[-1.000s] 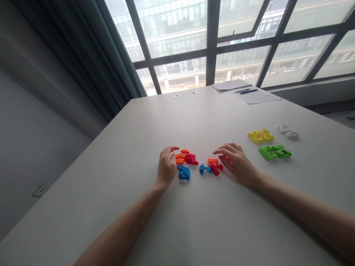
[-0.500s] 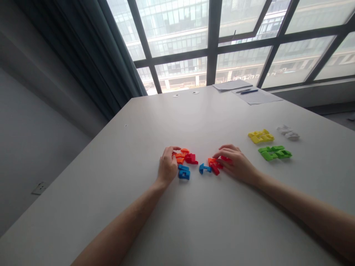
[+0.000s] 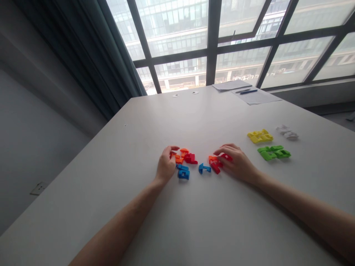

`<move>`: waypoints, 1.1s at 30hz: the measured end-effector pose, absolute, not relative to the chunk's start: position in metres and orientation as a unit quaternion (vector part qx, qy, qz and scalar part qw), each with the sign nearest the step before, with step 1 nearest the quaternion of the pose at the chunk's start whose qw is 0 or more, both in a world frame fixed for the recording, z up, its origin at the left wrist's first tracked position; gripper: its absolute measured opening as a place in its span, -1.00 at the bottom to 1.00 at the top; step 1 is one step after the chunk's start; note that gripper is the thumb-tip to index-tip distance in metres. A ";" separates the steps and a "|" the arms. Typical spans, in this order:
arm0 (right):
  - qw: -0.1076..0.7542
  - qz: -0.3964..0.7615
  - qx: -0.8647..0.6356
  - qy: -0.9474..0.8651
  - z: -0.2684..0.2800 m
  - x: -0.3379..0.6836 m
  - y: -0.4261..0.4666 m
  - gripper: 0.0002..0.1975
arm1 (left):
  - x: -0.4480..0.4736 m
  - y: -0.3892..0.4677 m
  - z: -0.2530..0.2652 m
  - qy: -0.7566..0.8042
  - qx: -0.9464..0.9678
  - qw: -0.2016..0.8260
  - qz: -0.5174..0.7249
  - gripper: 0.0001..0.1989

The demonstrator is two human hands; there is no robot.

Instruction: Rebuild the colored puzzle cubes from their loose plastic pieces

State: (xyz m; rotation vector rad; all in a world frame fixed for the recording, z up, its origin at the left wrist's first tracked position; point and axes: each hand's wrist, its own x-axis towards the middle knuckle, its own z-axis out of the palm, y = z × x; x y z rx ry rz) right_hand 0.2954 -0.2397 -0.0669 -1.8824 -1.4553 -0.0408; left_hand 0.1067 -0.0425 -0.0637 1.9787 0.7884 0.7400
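Note:
Small plastic puzzle blocks lie on the white table (image 3: 155,125) in two loose groups. My left hand (image 3: 166,164) curls at the left group's edge, its thumb and index finger bent round an orange block (image 3: 172,153). Beside it are more orange blocks (image 3: 179,160), a red block (image 3: 190,159) and blue blocks (image 3: 183,173). My right hand (image 3: 234,159) rests over the right group with fingers apart, close to an orange block (image 3: 212,159) and red blocks (image 3: 215,168); its palm side is hidden. Between the hands lies a forked blue block (image 3: 204,169).
Yellow blocks (image 3: 260,136), green blocks (image 3: 274,152) and white blocks (image 3: 287,132) are grouped to the right. Farther back lie paper sheets (image 3: 256,97) with pens (image 3: 249,91). A dark curtain (image 3: 91,55) and window stand beyond the table's edge.
My left hand has shifted slightly left, and more orange shows between its fingers. On the right, the orange block has turned a little and my fingertips have lifted slightly off it.

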 end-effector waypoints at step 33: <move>0.369 0.075 -0.736 -0.563 -0.061 0.296 -0.241 -0.81 | 0.087 0.010 -0.050 0.199 0.885 0.391 0.155 -0.72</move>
